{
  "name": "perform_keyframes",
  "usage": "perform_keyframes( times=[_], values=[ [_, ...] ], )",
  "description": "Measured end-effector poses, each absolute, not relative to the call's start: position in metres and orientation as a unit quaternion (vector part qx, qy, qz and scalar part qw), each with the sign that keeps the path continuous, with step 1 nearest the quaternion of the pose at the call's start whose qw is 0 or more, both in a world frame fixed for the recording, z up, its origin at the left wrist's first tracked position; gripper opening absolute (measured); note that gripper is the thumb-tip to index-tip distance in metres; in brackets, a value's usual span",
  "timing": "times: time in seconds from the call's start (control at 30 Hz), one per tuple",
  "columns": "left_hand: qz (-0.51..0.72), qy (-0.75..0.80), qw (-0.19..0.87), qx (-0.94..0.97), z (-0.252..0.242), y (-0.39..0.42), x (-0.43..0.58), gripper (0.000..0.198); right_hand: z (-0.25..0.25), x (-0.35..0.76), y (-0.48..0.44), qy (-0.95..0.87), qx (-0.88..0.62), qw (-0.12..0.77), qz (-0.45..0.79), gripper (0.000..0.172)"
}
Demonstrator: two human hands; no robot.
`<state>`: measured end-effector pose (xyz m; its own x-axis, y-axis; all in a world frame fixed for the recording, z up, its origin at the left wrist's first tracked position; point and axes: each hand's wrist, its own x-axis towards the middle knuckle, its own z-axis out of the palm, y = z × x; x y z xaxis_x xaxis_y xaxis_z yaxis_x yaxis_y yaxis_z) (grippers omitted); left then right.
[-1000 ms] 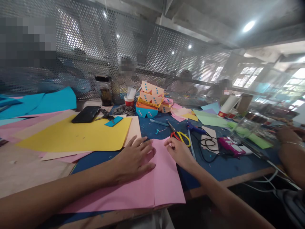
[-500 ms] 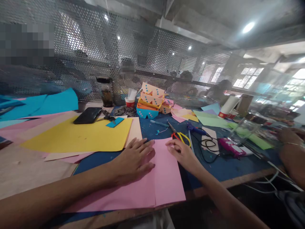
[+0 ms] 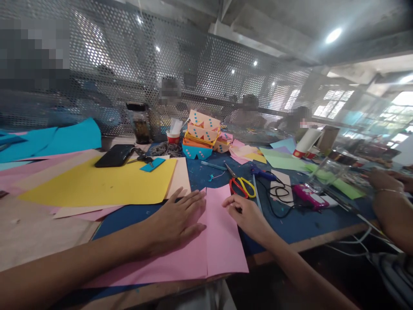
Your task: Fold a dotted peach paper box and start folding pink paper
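Note:
A pink sheet of paper [image 3: 222, 249] with a straight vertical crease or edge lies at the near table edge, in front of me. My left hand [image 3: 177, 215] rests flat on its left part, fingers stretched out and fingertips close to that line. Over the sheet's right part is my right hand [image 3: 247, 215], its fingers partly bent and nothing visible in them. Whether its fingertips touch the paper, I cannot tell. Just beyond that hand lie scissors [image 3: 240, 185] with red and yellow handles, blades apart.
A yellow sheet [image 3: 129, 185] bears a black phone [image 3: 114, 156] and keys. Behind stand a jar [image 3: 140, 125], a paper cup [image 3: 173, 137] and stacked paper glasses [image 3: 203, 133]. Rightward are a blue glue gun [image 3: 264, 173], a pink power strip [image 3: 309, 196] and another person's arm [image 3: 390, 206].
The view has shifted slightly. My right hand has drawn a little nearer, with its fingers more bent. My left hand stays flat on the pink paper.

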<state>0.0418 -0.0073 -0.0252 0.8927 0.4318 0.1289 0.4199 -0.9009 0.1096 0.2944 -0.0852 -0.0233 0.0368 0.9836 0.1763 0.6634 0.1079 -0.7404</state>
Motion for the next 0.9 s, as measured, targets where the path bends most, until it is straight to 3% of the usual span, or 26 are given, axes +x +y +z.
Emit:
perform_keyframes(
  times=[0.9],
  values=[
    [0.090, 0.180, 0.033, 0.979, -0.025, -0.018, 0.024, 0.067, -0.027, 0.294, -0.095, -0.648, -0.619, 0.380, 0.230, 0.017]
  ],
)
